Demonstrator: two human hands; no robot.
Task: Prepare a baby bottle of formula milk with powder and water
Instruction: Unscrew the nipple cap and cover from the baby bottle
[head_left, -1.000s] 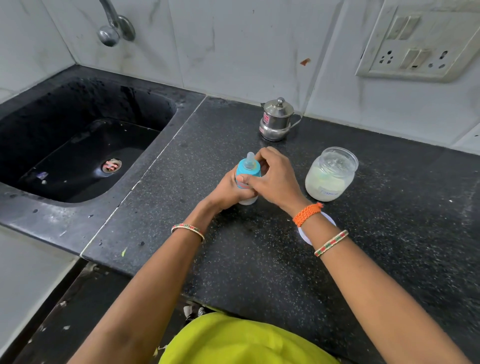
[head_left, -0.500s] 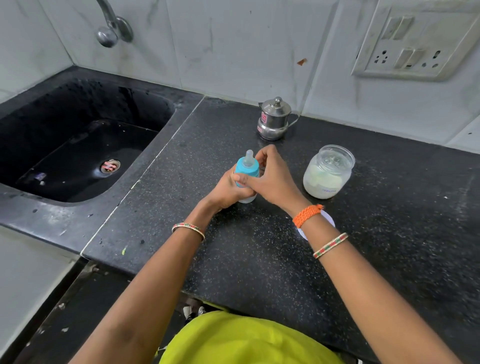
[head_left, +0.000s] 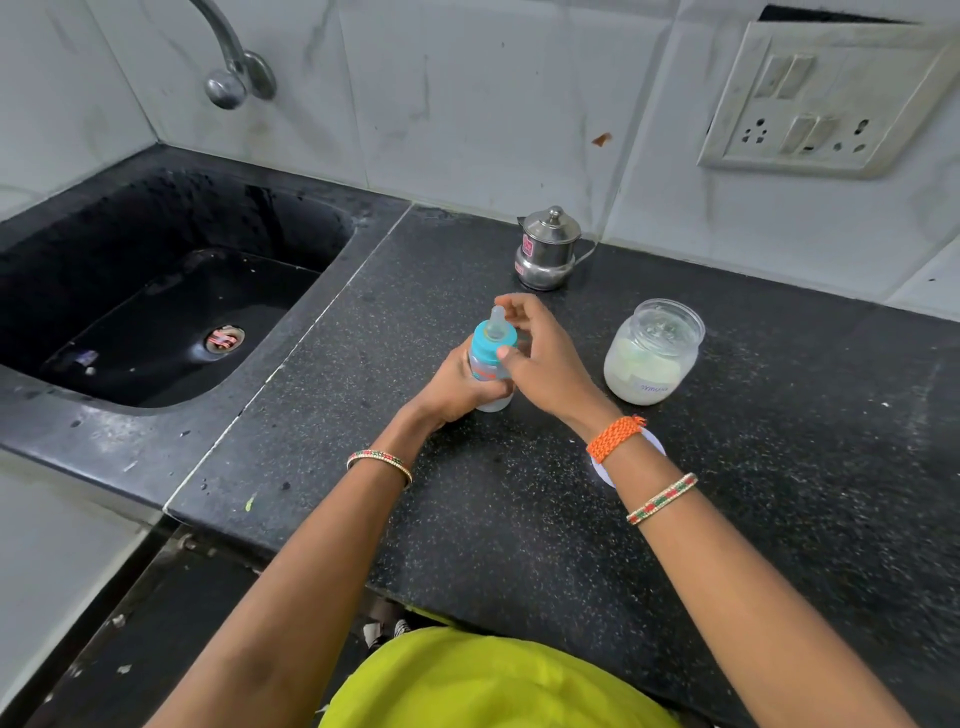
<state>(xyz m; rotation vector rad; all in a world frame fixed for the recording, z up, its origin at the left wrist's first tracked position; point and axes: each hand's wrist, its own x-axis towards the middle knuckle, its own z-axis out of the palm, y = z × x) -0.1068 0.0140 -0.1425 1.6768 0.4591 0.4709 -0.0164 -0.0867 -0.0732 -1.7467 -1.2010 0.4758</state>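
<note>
A small baby bottle (head_left: 488, 349) with a teal screw collar and a clear teat stands upright on the black counter (head_left: 519, 519). My left hand (head_left: 451, 387) grips the bottle's clear body from the left. My right hand (head_left: 550, 361) curls round the teal collar, its thumb on the front and its fingers behind the teat. Just to the right stands an open glass jar (head_left: 652, 353) of pale formula powder. Its white lid (head_left: 603, 472) lies flat on the counter, mostly hidden under my right wrist.
A small lidded steel pot (head_left: 548, 249) stands at the back by the tiled wall. A black sink (head_left: 130, 431) lies to the left, with a tap (head_left: 228, 78) above it. A switch and socket panel (head_left: 821, 98) hangs on the wall at the right.
My right hand has turned round the teal collar, and its fingers have lifted from over the teat to behind it. The bottle and my left hand stay in place.
</note>
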